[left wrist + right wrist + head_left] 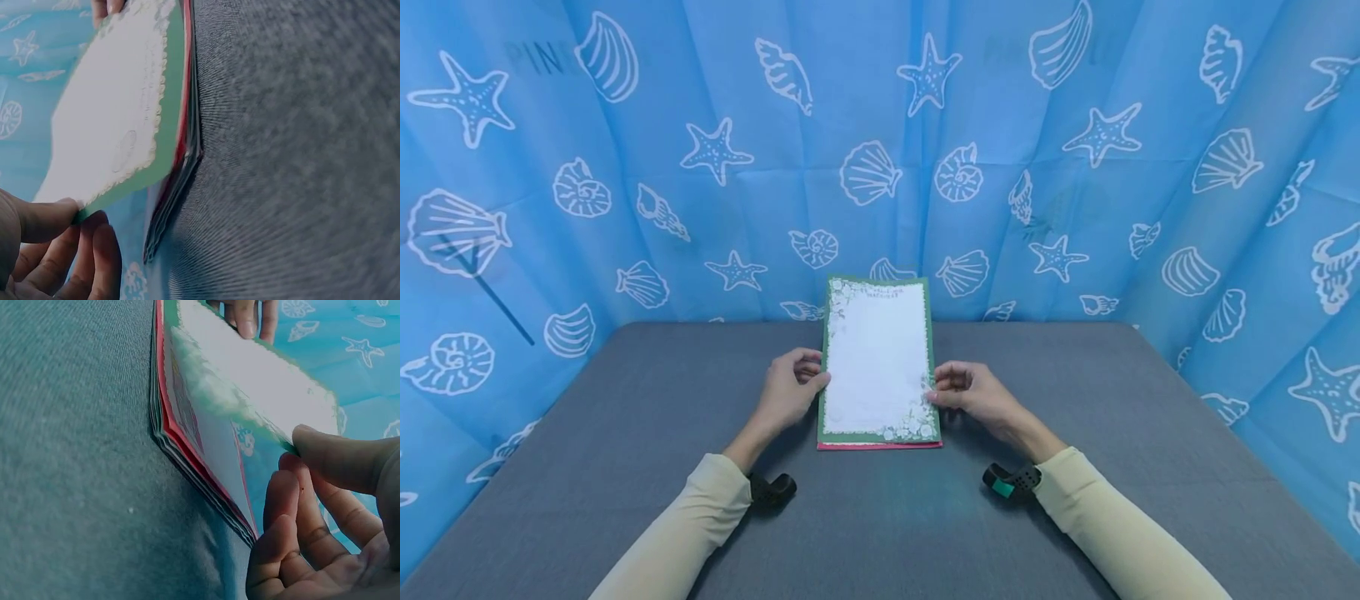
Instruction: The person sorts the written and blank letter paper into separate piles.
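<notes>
A green-bordered sheet of paper with a white middle and pale flowers at its corners lies mid-table in the head view. My left hand pinches its left edge, thumb on top and fingers beneath. On the opposite edge, my right hand pinches it the same way, lower down. Both wrist views show the sheet's held edges lifted off a stack of paper. Directly under it is a red-edged sheet, with several more layers below. Most of the stack's top is hidden by the green sheet.
A grey cloth-covered table spreads around the stack. Behind it and at both sides hangs a blue curtain printed with white shells and starfish. Dark bands sit at both wrists, below the cream sleeves.
</notes>
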Demonstrator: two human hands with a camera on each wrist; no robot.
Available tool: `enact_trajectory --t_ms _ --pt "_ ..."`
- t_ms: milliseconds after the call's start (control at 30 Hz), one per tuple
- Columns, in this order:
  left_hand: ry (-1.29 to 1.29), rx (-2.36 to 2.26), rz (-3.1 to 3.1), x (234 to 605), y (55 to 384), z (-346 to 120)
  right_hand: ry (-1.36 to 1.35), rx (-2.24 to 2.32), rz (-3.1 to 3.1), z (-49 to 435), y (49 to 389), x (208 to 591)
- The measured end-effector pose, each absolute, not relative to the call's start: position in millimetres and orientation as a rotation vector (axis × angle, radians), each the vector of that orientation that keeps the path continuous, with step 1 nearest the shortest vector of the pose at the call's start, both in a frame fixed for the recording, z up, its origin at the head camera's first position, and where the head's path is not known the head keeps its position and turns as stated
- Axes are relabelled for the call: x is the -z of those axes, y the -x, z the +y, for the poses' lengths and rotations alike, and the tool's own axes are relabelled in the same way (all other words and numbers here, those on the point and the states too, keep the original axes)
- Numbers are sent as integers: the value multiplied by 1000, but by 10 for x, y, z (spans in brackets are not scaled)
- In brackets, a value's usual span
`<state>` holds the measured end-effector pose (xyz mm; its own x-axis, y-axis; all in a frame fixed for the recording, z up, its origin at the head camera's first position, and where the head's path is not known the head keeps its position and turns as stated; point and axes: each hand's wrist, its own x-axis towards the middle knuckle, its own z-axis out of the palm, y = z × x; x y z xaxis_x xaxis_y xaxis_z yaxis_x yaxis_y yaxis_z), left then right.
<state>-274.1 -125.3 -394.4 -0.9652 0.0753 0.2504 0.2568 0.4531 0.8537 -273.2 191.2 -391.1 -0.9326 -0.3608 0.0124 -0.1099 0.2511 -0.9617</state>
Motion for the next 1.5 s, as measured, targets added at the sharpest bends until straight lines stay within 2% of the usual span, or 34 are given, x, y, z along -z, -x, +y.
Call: enact_trajectory --t_ms 700,1500 --pt "307 1639 -2545 3699 2768 -1562 478 1745 2374 1642 2665 3781" --pt "55 1241 -2786 3294 2710 -2188 372 1786 2481 675 2767 3650"
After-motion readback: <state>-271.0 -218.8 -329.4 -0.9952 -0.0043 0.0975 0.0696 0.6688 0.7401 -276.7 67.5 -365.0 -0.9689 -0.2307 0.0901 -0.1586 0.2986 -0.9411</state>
